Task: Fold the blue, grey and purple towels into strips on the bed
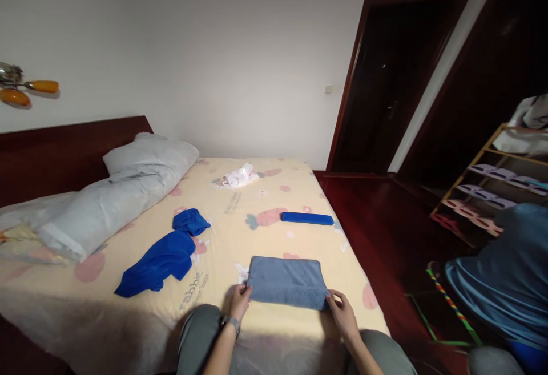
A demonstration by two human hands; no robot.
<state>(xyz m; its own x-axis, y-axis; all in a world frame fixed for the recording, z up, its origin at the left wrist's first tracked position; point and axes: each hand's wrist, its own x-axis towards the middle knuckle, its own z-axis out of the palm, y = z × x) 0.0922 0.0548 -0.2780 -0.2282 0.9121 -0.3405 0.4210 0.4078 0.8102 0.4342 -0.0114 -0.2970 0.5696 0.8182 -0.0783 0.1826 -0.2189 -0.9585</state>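
Observation:
A grey-blue towel (286,281), folded into a flat rectangle, lies on the bed right in front of me. My left hand (240,302) pinches its near left corner between thumb and fingers. At the opposite side my right hand (342,311) grips the near right corner in the same way. Beyond the towel, a bright blue cloth (307,218) is folded into a narrow strip. To the left, a crumpled blue cloth (158,263) is spread out loosely, and a bunched blue cloth (191,222) touches its far end.
The bed (240,238) has a patterned yellow sheet. A white plastic bag (240,176) lies toward the wall. Grey bedding (124,204) is heaped by the headboard (72,149). On the right are a shoe rack (479,158), a dark door (398,78) and a person in blue (505,272).

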